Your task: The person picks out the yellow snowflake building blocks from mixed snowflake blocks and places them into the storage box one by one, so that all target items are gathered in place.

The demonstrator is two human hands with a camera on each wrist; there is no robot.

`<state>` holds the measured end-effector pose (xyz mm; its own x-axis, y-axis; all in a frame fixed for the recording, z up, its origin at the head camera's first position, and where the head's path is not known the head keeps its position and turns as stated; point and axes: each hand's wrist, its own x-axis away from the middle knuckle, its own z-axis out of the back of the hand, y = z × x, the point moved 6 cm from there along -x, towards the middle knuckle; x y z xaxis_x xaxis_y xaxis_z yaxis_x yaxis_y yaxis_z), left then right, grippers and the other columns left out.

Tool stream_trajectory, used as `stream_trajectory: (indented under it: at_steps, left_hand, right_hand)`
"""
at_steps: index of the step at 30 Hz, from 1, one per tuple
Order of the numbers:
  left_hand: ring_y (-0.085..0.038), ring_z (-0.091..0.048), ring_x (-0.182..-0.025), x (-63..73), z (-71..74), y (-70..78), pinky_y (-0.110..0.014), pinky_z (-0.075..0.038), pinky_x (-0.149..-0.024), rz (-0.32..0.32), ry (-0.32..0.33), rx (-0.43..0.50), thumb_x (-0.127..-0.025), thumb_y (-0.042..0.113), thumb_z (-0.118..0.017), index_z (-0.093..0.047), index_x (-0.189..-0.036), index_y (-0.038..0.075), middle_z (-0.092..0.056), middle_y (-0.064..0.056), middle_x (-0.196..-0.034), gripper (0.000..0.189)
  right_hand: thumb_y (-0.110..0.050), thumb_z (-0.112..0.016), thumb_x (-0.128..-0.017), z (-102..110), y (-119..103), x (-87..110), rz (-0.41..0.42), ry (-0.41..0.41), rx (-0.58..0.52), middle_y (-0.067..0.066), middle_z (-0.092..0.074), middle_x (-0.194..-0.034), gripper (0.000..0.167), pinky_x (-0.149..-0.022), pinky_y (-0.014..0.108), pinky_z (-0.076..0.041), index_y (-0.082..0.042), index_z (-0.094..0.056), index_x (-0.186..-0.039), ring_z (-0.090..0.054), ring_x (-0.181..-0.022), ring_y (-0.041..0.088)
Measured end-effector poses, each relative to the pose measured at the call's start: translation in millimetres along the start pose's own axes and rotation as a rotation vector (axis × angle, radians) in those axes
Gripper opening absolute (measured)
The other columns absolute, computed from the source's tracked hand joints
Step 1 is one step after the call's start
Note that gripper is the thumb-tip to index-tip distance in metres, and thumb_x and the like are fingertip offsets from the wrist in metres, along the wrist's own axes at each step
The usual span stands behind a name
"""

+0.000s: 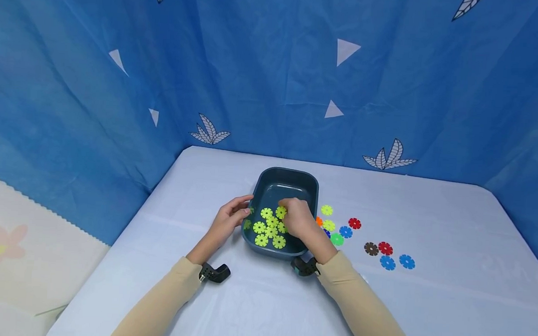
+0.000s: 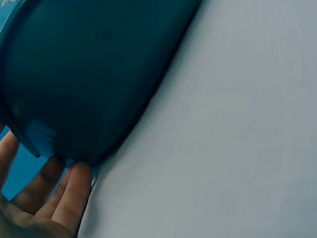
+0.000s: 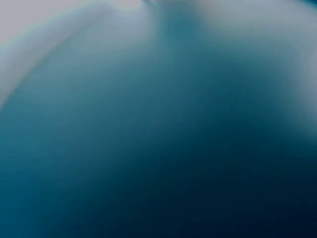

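A dark blue-grey plastic bin sits on the white table. In its near half lie several yellow interlocking discs, notched around their edges. My left hand is at the bin's left side, its mostly straight fingers touching the outer wall in the left wrist view. Over the inside of the bin, my right hand has its fingers bent, with the index fingertip right at the edge of one yellow disc. The thumb is hidden under that hand, so I cannot tell if it pinches the disc.
Loose discs lie to the right of the bin: yellow, green, red, blue and brown. A blue patterned cloth hangs behind the table. The right wrist view is blurred, mostly dark blue.
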<state>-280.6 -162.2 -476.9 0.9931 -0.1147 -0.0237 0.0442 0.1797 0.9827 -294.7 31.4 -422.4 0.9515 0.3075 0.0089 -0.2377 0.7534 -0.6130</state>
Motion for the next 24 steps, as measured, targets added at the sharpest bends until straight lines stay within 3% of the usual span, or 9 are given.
stream_trajectory:
  at_steps: [10,24]
  left_hand:
    - [-0.023,-0.061,-0.119,-1.3,-1.1,1.5,-0.024,-0.058,-0.090,-0.005,-0.008,0.002,-0.104,0.017,-0.055,-0.054,-0.147,0.012,-0.057,-0.020,-0.139,0.043]
    - [-0.022,-0.061,-0.119,-1.7,-0.4,-0.9,-0.024,-0.058,-0.089,0.010,-0.003,0.005,-0.104,0.017,-0.055,-0.055,-0.146,0.015,-0.058,-0.018,-0.139,0.043]
  right_hand:
    - [0.021,-0.048,-0.089,-0.6,0.2,-0.3,-0.029,0.008,0.060,0.020,-0.069,-0.130,0.048,-0.101,0.046,-0.055,0.002,-0.068,-0.129,-0.066,-0.121,0.031]
    - [0.012,-0.048,-0.095,-4.5,-1.7,0.1,-0.006,-0.006,0.026,0.022,-0.072,-0.124,0.044,-0.095,0.045,-0.058,0.001,-0.064,-0.134,-0.069,-0.117,0.032]
